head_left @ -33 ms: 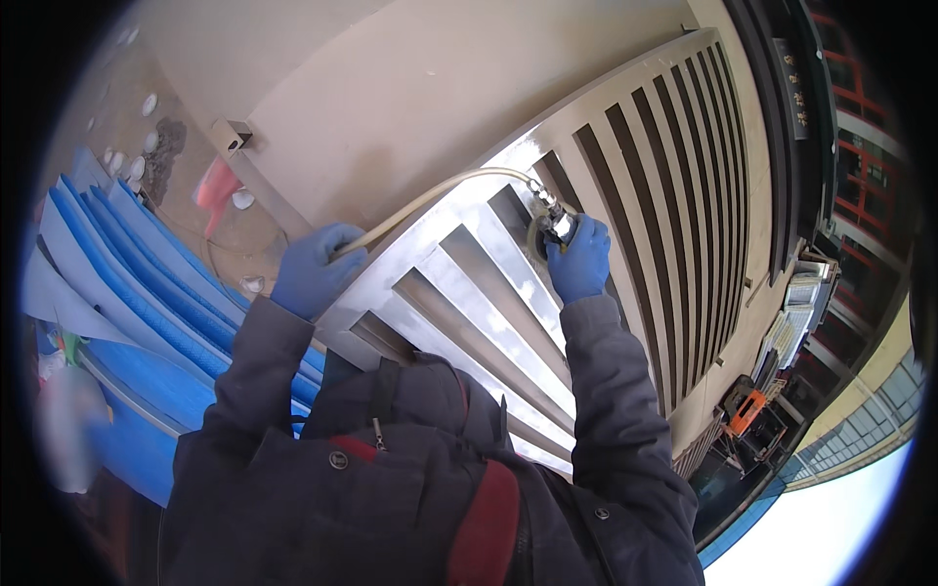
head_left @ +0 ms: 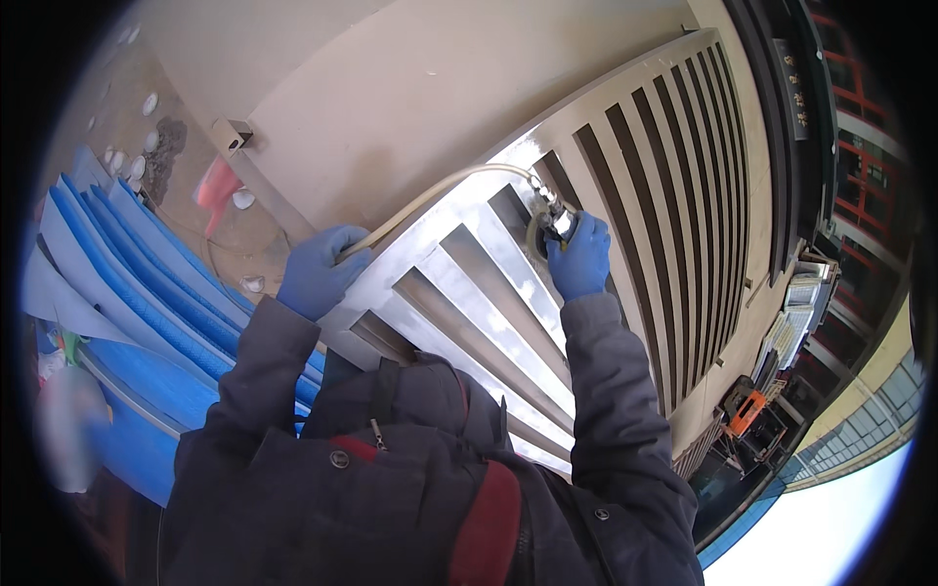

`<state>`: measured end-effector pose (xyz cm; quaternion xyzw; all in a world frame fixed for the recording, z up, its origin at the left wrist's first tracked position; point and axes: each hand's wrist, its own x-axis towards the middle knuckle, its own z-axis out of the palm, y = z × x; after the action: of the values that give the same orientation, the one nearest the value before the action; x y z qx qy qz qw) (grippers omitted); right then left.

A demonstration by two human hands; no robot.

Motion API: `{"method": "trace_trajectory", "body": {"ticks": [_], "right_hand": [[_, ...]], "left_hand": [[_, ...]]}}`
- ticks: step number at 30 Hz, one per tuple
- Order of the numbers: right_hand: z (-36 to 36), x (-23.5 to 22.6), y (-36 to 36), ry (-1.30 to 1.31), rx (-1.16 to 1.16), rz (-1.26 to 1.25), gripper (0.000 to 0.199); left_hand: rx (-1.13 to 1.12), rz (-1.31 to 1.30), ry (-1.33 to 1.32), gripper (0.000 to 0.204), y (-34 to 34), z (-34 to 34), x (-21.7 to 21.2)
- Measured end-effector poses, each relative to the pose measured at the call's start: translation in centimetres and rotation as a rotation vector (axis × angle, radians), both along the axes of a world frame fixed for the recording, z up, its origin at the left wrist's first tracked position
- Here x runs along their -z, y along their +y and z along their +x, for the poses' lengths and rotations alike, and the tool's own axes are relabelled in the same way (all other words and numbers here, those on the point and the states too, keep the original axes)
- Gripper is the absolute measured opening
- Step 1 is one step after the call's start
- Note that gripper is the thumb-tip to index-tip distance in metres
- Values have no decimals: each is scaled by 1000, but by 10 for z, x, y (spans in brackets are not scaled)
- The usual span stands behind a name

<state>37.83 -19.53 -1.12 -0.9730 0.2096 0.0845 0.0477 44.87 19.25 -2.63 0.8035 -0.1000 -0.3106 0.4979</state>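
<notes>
Blue-gloved left hand (head_left: 320,275) grips a curving hose (head_left: 420,199), the right hand (head_left: 584,259) a shiny metal tool (head_left: 563,223).

Dark sign (head_left: 796,110): stood to the right of the slatted panel (head_left: 562,127), near its upper end.
Gold characters (head_left: 793,66): ran in a column down the sign, too small to be read with certainty.

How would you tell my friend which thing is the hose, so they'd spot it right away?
Find the big panel with long slots, then the two blue-gloved hands over it. From the left hand, the hose arches over to the shiny tool in the right hand. Unlike the flat panel, it's thin, pale yellow and curved.
</notes>
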Motion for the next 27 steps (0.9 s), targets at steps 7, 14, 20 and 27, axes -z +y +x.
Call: {"method": "trace_trajectory", "body": {"ticks": [7, 14, 20, 27], "right_hand": [[11, 4, -7, -13, -22, 17, 60], [7, -3, -16, 34, 30, -7, 56], [0, -1, -14, 44, 48, -21, 56], [28, 2, -8, -22, 1, 34, 55]], "left_hand": [[-121, 171, 187, 33, 4, 12, -18], [-59, 109, -57, 37, -16, -6, -4], [-115, -9, 84, 38, -5, 1, 0], [-114, 100, 48, 39, -14, -4, -3]]}}
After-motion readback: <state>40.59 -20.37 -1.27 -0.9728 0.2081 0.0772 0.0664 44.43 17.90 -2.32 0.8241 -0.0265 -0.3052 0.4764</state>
